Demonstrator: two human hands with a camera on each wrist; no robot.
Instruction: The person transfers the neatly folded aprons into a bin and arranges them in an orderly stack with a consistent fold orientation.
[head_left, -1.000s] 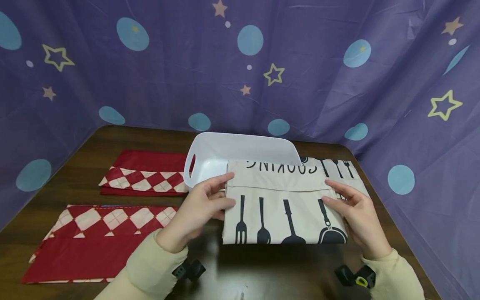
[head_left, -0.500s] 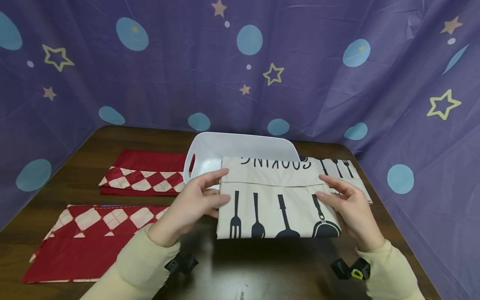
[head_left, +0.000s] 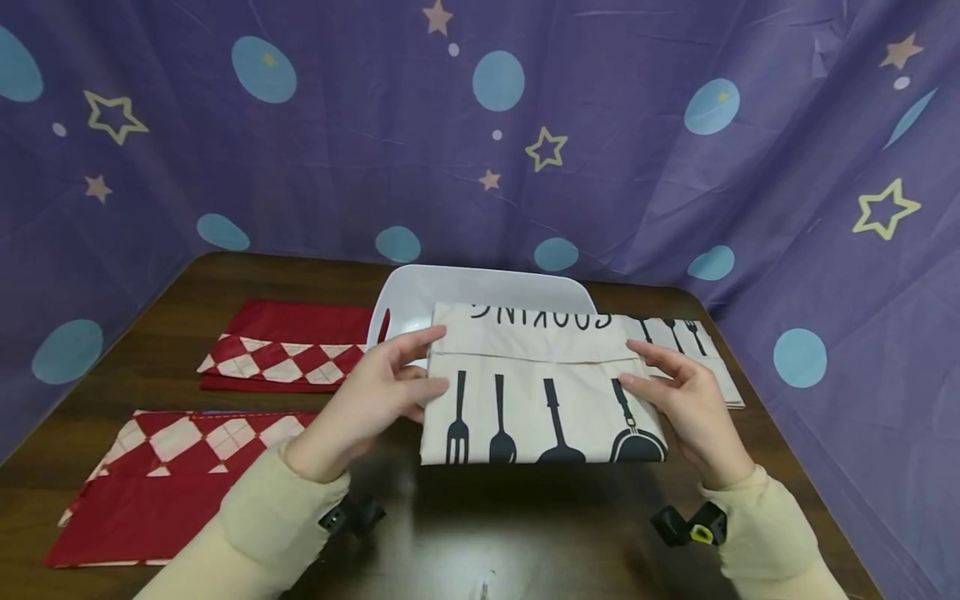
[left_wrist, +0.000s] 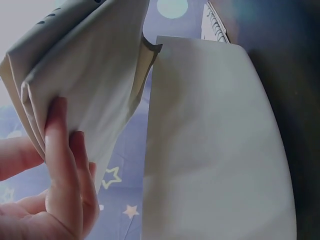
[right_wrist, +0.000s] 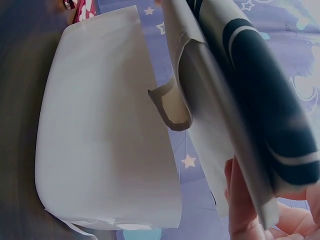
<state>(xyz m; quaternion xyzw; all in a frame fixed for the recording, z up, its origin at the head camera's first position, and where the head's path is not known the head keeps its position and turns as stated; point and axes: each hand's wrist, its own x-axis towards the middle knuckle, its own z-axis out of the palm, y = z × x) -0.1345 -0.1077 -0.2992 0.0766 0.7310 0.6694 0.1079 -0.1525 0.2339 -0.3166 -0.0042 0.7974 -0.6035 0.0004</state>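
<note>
A folded cream cloth point(head_left: 525, 404) printed with dark kitchen utensils and the word COOKING is held up between both hands. My left hand point(head_left: 366, 402) pinches its left edge, thumb on one face and fingers on the other. At the opposite edge, my right hand point(head_left: 693, 415) pinches it the same way. Behind and partly hidden by the cloth stands a white plastic basket point(head_left: 487, 283) with a handle slot. The left wrist view has the cloth's layered folds point(left_wrist: 95, 75) beside the basket wall point(left_wrist: 220, 140). A fabric flap point(right_wrist: 175, 107) hangs from the underside in the right wrist view.
Another folded utensil-print cloth point(head_left: 712, 367) lies at the right of the dark wooden table point(head_left: 487, 542). Two folded red cloths with diamond bands, one farther back point(head_left: 300, 321) and one nearer point(head_left: 135, 517), lie at the left. A purple curtain point(head_left: 480, 192) hangs behind.
Both hands have carried the folded utensil-print cloth slightly left and away toward the basket, covering more of the basket's front. The other cloths and the basket have stayed put.
</note>
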